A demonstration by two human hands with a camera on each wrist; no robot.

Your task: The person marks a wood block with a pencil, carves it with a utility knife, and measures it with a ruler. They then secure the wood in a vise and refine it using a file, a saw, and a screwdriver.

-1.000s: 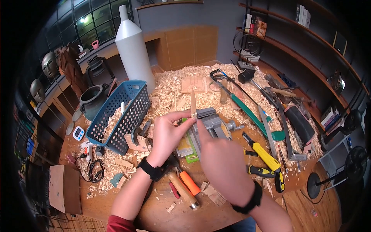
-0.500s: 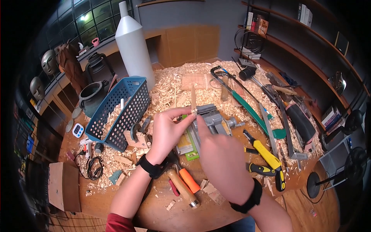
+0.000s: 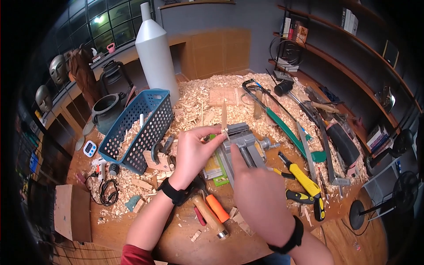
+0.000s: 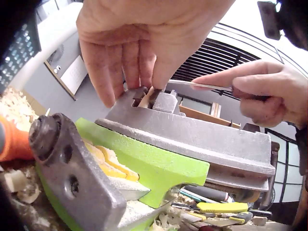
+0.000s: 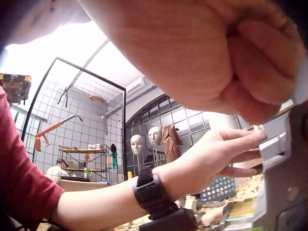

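A slim, pointed wooden piece (image 3: 224,115) stands up from the grey metal vise (image 3: 240,140) on the table. My left hand (image 3: 194,148) pinches it low down between thumb and fingers, right at the vise jaws. In my right hand (image 3: 260,198) is a carving tool with a thin metal blade (image 4: 207,86); the index finger stretches along the blade while the other fingers curl round its dark handle. The blade's tip reaches the left thumb, beside the wood. From the head view, the right hand hides most of the tool.
Wood shavings (image 3: 194,95) cover the far table. A blue perforated basket (image 3: 137,150) stands left, a tall white vase (image 3: 154,62) behind it. To the right lie a green-framed saw (image 3: 282,126) and a yellow utility knife (image 3: 304,179). An orange-handled tool (image 3: 217,208) lies in front.
My right hand has drawn back slightly toward me and to the right, showing more of the vise screw. The left hand keeps its pinch on the wood.
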